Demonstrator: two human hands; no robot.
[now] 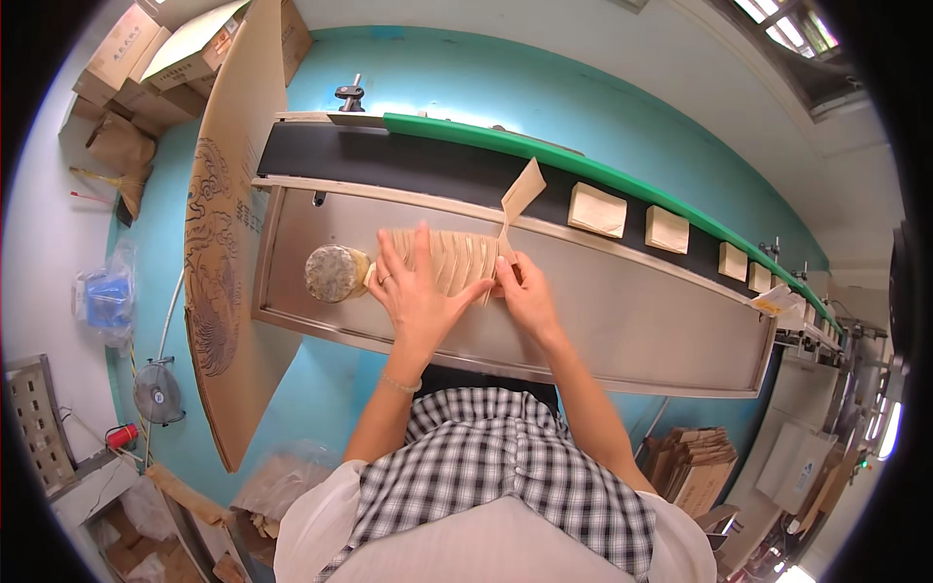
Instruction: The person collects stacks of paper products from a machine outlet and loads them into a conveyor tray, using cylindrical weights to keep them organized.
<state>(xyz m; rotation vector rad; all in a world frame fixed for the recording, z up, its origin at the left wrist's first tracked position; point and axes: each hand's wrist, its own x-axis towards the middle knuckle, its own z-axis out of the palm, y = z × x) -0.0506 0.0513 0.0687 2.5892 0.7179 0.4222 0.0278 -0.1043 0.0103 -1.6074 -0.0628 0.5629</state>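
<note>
Fingers of my left hand (416, 291) lie spread and flat on top of the fanned stack of tan paper bags (457, 260), pressing it onto the steel surface (622, 321) without closing around anything. My right hand (525, 291) sits at the stack's 3 o'clock end, fingers pinched shut on the corner of one bag (518, 199) that stands up and leans away toward 1 o'clock, over the edge of the black conveyor belt (428, 165).

The stack's long axis runs from 9 to 3 o'clock, across my body, with both hands on it; the right hand is the nearer one to the raised bag. At the 9 o'clock end, just beside my left fingertips, lies a round greenish-grey cake (336, 273), touching or nearly touching the stack; I cannot tell which. Folded square packets (597, 211) ride the belt out toward 2 o'clock, well apart from my hands.
</note>
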